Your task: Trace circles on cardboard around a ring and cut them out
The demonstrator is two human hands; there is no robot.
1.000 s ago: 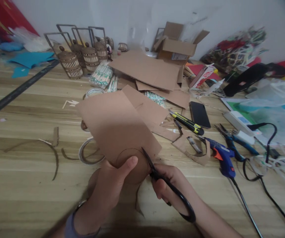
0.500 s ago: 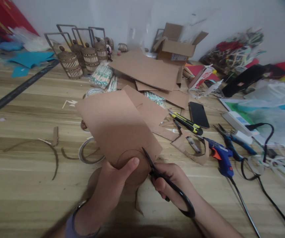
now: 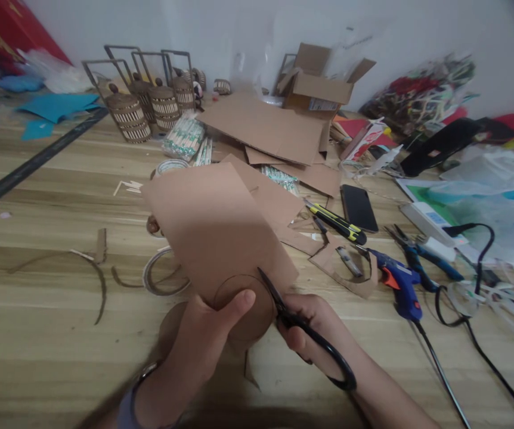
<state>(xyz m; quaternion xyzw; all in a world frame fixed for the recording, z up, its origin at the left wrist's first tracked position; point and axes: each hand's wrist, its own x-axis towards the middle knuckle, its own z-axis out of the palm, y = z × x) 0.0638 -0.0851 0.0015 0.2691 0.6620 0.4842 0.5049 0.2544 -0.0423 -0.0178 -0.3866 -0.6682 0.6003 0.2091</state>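
Note:
My left hand (image 3: 216, 322) grips a brown cardboard sheet (image 3: 214, 220) near its lower edge, thumb on top, the other fingers hidden beneath. A drawn circle (image 3: 248, 322) shows on the cardboard under that thumb. My right hand (image 3: 317, 330) is wrapped round the handles of black scissors (image 3: 315, 339). Their blades lie at the right side of the circle, with the upper blade over the cardboard. A thin cut strip (image 3: 250, 372) hangs below the sheet.
Right of the sheet lie a yellow-black utility knife (image 3: 335, 221), a phone (image 3: 358, 207), a blue glue gun (image 3: 395, 283) and pliers (image 3: 422, 256). A tape roll (image 3: 147, 277) sits left. Behind stand small lidded barrels (image 3: 127, 113), stacked cardboard (image 3: 266, 128) and an open box (image 3: 322, 86).
The cardboard sheet has shifted slightly right and down in view, along with both hands. The scissors have swung a little and their handles look closer together.

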